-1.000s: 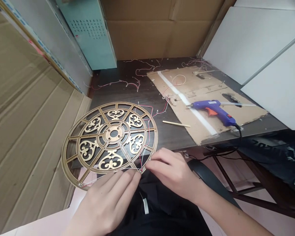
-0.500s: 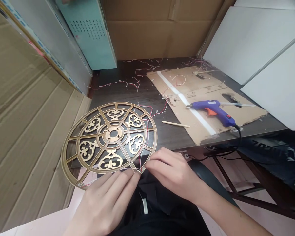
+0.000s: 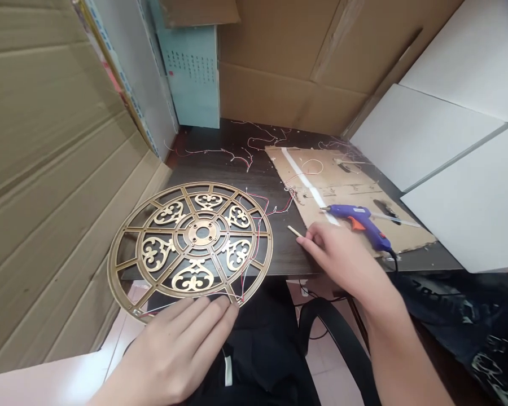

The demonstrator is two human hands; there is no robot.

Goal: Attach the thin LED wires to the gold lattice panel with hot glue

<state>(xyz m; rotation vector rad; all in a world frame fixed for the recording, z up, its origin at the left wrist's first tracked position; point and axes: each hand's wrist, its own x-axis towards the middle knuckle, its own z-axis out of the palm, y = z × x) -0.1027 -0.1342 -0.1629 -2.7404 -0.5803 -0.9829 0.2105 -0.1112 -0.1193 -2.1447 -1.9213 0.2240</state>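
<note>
Disc position: openwork metal-looking disc (image 3: 211, 233) lies on the worktop (image 3: 203, 170), near rim overhanging its front edge.
Disc handling: I judge it stiff, moderately heavy, possibly slick; best held by the outer rim, clear of the scrolls.
Left hand (image 3: 186, 338): fingers together over the near rim; hidden underside, so grip unconfirmed.
Wire (image 3: 259, 232): thin, soft, likely fragile at its joints; take it by an insulated run.
Right hand (image 3: 336, 254): fingers curled at the slim stick (image 3: 295, 231); I cannot tell whether closed.
Change, left: hand remains at rim.
Change, right: hand moved from rim to stick.
</note>
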